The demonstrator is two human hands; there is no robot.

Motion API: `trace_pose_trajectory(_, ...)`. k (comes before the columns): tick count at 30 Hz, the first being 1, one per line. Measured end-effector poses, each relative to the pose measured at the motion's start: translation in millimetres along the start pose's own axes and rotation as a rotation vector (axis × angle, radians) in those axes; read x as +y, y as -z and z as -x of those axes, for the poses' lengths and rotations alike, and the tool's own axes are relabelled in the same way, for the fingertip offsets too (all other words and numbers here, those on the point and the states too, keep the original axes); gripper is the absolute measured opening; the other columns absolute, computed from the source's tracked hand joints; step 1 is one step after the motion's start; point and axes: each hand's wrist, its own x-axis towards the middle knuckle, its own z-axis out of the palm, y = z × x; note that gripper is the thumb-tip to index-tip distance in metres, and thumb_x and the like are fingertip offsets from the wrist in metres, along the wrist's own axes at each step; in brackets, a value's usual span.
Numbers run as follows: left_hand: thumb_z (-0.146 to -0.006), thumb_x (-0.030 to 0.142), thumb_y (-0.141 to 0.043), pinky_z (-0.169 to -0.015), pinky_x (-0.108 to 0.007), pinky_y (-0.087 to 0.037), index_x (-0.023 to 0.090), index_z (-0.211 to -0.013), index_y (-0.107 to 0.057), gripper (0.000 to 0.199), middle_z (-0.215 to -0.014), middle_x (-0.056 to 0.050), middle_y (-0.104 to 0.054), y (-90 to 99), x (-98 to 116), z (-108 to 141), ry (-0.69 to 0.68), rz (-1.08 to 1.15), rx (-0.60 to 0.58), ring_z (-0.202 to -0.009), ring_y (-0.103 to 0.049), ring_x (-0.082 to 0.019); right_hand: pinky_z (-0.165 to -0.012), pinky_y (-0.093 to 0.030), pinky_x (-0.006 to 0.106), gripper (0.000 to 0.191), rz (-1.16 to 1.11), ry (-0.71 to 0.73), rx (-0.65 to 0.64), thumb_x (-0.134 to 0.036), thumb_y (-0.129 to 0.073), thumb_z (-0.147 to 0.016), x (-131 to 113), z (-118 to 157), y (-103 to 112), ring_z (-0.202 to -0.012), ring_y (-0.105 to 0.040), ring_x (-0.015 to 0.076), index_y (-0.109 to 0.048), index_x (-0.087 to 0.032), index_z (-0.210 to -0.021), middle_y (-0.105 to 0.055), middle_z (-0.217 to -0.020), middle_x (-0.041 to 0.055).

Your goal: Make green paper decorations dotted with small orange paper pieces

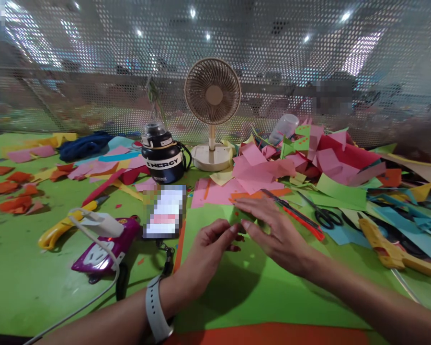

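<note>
My left hand [210, 249], with a pale watch band on the wrist, is closed in a pinch over a green sheet [215, 297]. Its thumb and forefinger meet at the edge of a small green paper piece [236, 214] with orange marks. My right hand [276, 235] lies to the right of it, fingers stretched forward, its thumb close to the left fingertips. The green piece shows between the two hands, partly hidden by the fingers. Small red bits show under the left fingertips; what they are is too small to tell.
A phone [166, 211], power strip [106, 249] and yellow cutter [68, 227] lie left. Behind stand a dark bottle [163, 160] and a fan [213, 93]. Paper scraps [258, 167], a red cutter [301, 221], scissors [326, 216] and a yellow glue gun [391, 251] lie right.
</note>
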Motion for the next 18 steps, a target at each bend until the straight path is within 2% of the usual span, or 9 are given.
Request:
trace_pose_trajectory(2,-0.067,0.039,-0.076,-0.064,-0.028,-0.047,0.017,-0.072,-0.067,0.024,-0.067,0.002,-0.054,-0.1,0.0,0.8,0.013,-0.007,0.015,-0.065,-0.052,-0.013,-0.097,-0.044,0.041,0.034,-0.11,-0.075,0.026,-0.026,-0.048,-0.087,1.5,-1.4,1.9,-0.112,-0.058,0.0217,-0.061,-0.018,-0.117,-0.065,-0.119,0.0099)
trace_pose_trajectory(5,-0.069,0.037,-0.074,-0.065,-0.029,-0.046,0.018,-0.072,-0.066,0.022,-0.068,0.002,-0.056,0.2,-1.3,1.4,0.019,-0.028,0.015,-0.065,-0.052,-0.013,-0.092,-0.048,0.037,0.041,-0.229,-0.184,0.015,-0.023,-0.054,-0.083,4.1,-1.5,4.2,-0.105,-0.061,0.02,-0.056,-0.019,-0.124,-0.067,-0.112,0.0083)
trace_pose_trajectory(11,-0.073,0.036,-0.071,-0.064,-0.028,-0.043,0.018,-0.07,-0.063,0.02,-0.066,0.003,-0.055,1.5,-4.6,0.4,0.028,-0.049,-0.008,-0.064,-0.053,-0.013,-0.088,-0.049,0.035,0.048,-0.372,-0.231,0.117,-0.025,-0.057,-0.085,16.7,-2.0,4.8,-0.098,-0.062,0.018,-0.048,-0.021,-0.132,-0.068,-0.103,0.005)
trace_pose_trajectory(15,-0.073,0.036,-0.071,-0.064,-0.028,-0.043,0.018,-0.07,-0.063,0.02,-0.065,0.003,-0.054,2.0,-4.6,1.0,0.016,-0.045,-0.022,-0.065,-0.054,-0.013,-0.086,-0.049,0.033,0.028,-0.389,-0.248,0.086,-0.03,-0.06,-0.085,19.9,-3.1,4.3,-0.096,-0.063,0.0178,-0.061,-0.019,-0.111,-0.068,-0.1,0.0052)
trace_pose_trajectory(18,-0.075,0.035,-0.069,-0.065,-0.028,-0.042,0.018,-0.07,-0.063,0.019,-0.065,0.003,-0.053,2.1,-3.4,1.5,0.006,-0.087,-0.04,-0.065,-0.053,-0.013,-0.08,-0.049,0.029,0.019,-0.353,-0.246,0.029,-0.032,-0.061,-0.084,17.0,-2.7,2.8,-0.087,-0.063,0.0161,-0.064,-0.019,-0.097,-0.068,-0.092,0.0034)
